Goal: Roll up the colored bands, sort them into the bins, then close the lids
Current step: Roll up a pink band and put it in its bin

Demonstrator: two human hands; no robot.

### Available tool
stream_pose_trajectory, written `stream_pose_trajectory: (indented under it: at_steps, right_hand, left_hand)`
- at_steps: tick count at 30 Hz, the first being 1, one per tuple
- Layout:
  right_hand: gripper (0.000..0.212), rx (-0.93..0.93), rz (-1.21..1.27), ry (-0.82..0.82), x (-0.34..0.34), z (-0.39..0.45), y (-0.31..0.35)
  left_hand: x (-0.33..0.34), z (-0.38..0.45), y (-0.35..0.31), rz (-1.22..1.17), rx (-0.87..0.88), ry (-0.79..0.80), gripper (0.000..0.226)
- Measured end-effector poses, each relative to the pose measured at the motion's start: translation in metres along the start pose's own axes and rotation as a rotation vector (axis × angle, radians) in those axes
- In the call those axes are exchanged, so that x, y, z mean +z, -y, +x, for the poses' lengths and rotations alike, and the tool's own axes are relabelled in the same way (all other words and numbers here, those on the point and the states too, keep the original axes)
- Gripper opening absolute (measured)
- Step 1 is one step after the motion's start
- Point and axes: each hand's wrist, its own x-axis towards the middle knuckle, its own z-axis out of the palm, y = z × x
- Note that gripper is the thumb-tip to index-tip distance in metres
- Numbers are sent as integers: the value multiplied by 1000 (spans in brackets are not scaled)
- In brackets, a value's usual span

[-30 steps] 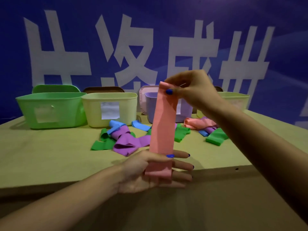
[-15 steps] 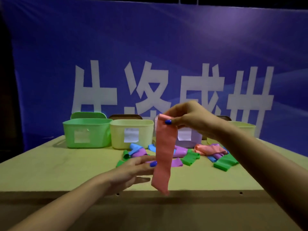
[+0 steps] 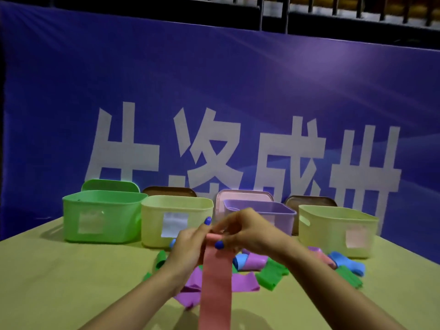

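Pink band [image 3: 215, 282]: flat, unrolled strip hanging at lower centre of frame, its top edge curled over, lower end cut off by the bottom edge. Half a second ago only the right hand held it; the left was open below. Now the left hand [image 3: 188, 248] and right hand [image 3: 247, 231] meet at centre frame, both pinching the top edge, fingers curled, forearms converging from the lower corners.

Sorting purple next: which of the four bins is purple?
The purple bin, third from the left, directly behind the hands; the others are green or pale yellow.
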Motion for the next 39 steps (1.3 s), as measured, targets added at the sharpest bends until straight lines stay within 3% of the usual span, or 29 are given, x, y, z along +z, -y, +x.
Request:
stream_pose_trajectory:
  at_steps: [7, 11, 14, 18, 21, 24, 31, 35, 39]
  right_hand:
    - [44, 90, 71, -1, 13, 60, -66]
    - [39, 143, 204, 38, 21, 90, -95]
    - [28, 173, 306, 56, 38, 105, -119]
    - [13, 143, 432, 26, 51, 115, -137]
    - [10, 162, 508, 12, 57, 118, -140]
    - [22, 211, 549, -15, 65, 120, -146]
    - [40, 327, 675, -157, 69, 118, -144]
    - [34, 321, 756, -111, 58, 108, -139]
    - [36, 296, 778, -137, 57, 99, -136]
  left_hand:
    - [-14, 56, 48, 112, -83, -98, 40]
    - [-31, 75, 70, 57, -155, -65, 16]
    - [-47, 81, 88, 246, -87, -19, 9]
    - [-62, 89, 106, 299, -39, -23, 27]
    - [-62, 89, 105, 214, -53, -28, 21]
    - [-58, 84, 105, 145, -85, -19, 14]
    - [-64, 85, 103, 150, -97, -65, 23]
    - [-61, 86, 99, 136, -81, -52, 30]
    - [-61, 86, 90, -75, -279, 42, 16]
